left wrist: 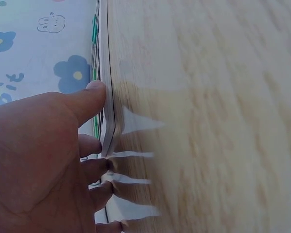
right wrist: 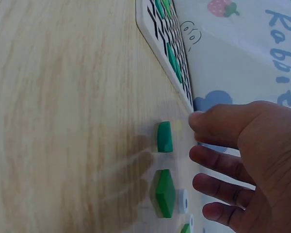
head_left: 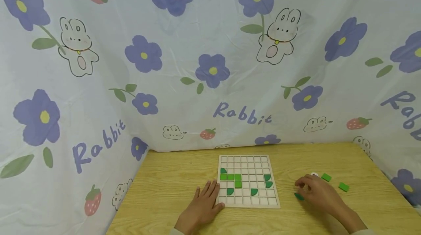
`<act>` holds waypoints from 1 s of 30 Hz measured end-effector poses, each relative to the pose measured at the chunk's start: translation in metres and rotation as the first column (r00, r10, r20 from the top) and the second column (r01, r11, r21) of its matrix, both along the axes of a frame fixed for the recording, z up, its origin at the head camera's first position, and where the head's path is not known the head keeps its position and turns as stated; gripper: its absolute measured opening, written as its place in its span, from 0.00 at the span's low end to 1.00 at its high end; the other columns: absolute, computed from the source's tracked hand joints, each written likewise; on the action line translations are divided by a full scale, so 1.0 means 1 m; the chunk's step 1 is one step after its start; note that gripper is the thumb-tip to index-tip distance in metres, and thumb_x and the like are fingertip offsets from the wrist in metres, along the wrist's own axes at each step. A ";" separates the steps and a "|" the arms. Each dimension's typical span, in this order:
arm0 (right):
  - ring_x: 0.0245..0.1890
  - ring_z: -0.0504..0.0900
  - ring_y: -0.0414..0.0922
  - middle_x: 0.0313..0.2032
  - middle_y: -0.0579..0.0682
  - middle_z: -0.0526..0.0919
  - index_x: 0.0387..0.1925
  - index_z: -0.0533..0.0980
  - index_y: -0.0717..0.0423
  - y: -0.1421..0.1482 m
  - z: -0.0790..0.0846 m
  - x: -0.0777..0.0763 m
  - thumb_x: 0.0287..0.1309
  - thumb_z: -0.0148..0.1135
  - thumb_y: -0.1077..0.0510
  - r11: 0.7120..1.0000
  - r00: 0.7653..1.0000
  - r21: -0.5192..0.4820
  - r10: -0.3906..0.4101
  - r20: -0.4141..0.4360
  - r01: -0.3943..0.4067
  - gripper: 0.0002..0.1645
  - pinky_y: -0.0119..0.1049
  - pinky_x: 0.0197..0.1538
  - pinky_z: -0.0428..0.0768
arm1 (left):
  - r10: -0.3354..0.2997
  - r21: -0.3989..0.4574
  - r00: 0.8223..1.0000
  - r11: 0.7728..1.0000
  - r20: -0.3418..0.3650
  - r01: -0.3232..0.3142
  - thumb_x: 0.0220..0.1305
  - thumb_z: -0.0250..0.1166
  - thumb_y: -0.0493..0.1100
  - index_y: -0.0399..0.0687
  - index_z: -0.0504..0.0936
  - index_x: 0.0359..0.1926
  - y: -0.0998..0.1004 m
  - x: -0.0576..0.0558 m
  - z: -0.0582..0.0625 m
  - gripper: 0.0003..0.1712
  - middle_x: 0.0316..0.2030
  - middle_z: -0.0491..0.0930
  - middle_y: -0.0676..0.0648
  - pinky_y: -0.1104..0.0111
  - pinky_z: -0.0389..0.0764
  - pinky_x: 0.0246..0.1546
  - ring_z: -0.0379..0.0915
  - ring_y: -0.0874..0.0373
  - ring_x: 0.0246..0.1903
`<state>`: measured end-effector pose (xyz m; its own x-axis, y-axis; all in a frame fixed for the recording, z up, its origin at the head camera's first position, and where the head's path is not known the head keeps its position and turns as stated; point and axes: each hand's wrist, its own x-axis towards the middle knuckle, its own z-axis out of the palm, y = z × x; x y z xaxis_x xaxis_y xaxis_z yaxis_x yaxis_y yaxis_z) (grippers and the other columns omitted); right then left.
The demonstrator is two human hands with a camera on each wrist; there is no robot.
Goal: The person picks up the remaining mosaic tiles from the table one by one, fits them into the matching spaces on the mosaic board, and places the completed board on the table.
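A white grid board (head_left: 249, 205) lies on the table, with several light green square tiles (head_left: 230, 177) and dark green quarter-round tiles (head_left: 254, 192) in its cells. My left hand (head_left: 201, 204) rests at the board's left edge, fingers spread and thumb on the near left corner. Right of the board, my right hand (head_left: 319, 193) hovers over a loose dark green quarter-round tile (right wrist: 165, 137), its fingers loosely bent. The right wrist view shows a gap between these fingers and the tile, and no piece in the hand. A green square tile (right wrist: 166, 194) lies close by.
Two loose green squares lie beyond the right hand, one nearer (head_left: 326, 177) and one farther right (head_left: 343, 187). A white round piece (head_left: 314, 174) is partly hidden behind the hand. A printed cloth (head_left: 184, 118) hangs along the wooden table's (head_left: 164, 176) back and sides.
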<state>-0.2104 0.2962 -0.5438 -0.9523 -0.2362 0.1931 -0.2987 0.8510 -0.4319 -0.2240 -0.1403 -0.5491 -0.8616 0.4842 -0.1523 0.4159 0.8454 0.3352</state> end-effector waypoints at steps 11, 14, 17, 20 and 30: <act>0.38 0.77 0.32 0.42 0.35 0.83 0.40 0.86 0.40 0.006 -0.016 0.002 0.56 0.82 0.51 0.996 0.996 0.022 0.086 -0.007 -0.086 0.12 0.31 0.38 0.80 | -0.001 -0.014 1.000 1.000 -0.006 0.001 0.82 0.54 0.63 0.43 0.54 0.86 0.001 -0.001 0.001 0.45 0.86 0.49 0.40 0.32 0.52 0.79 0.45 0.38 0.85; 0.37 0.76 0.31 0.42 0.34 0.82 0.39 0.86 0.38 0.006 -0.017 0.002 0.56 0.82 0.50 0.996 0.997 0.030 0.079 0.002 -0.079 0.11 0.31 0.37 0.79 | 0.004 -0.014 1.000 1.000 0.002 -0.004 0.82 0.54 0.63 0.43 0.54 0.86 0.001 -0.001 0.001 0.45 0.86 0.49 0.41 0.33 0.52 0.79 0.45 0.39 0.85; 0.37 0.76 0.31 0.42 0.33 0.82 0.38 0.86 0.37 0.005 -0.018 0.003 0.56 0.82 0.49 0.997 0.997 0.028 0.069 0.018 -0.070 0.11 0.30 0.37 0.79 | 0.007 -0.013 1.000 1.000 0.007 -0.007 0.82 0.54 0.63 0.44 0.54 0.86 0.001 0.000 0.001 0.45 0.86 0.49 0.41 0.33 0.52 0.79 0.45 0.39 0.85; 0.37 0.76 0.31 0.41 0.33 0.82 0.38 0.86 0.37 0.005 -0.018 0.003 0.56 0.82 0.49 0.997 0.997 0.026 0.067 0.027 -0.067 0.11 0.30 0.37 0.79 | 0.007 -0.013 1.000 1.000 0.006 -0.007 0.82 0.54 0.63 0.44 0.54 0.86 0.001 0.000 0.000 0.45 0.86 0.49 0.41 0.33 0.52 0.79 0.45 0.39 0.85; 0.36 0.75 0.30 0.40 0.33 0.82 0.37 0.85 0.37 0.005 -0.017 0.003 0.56 0.82 0.50 0.997 0.997 0.022 0.067 0.024 -0.067 0.10 0.30 0.36 0.79 | 0.010 -0.014 1.000 1.000 0.002 -0.010 0.82 0.54 0.63 0.45 0.54 0.86 0.000 0.000 -0.002 0.45 0.86 0.50 0.41 0.32 0.53 0.79 0.45 0.40 0.85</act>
<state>-0.2071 0.3010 -0.5612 -0.9385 -0.3037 0.1644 -0.3452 0.8393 -0.4200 -0.2244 -0.1401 -0.5512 -0.8661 0.4735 -0.1605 0.4068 0.8540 0.3242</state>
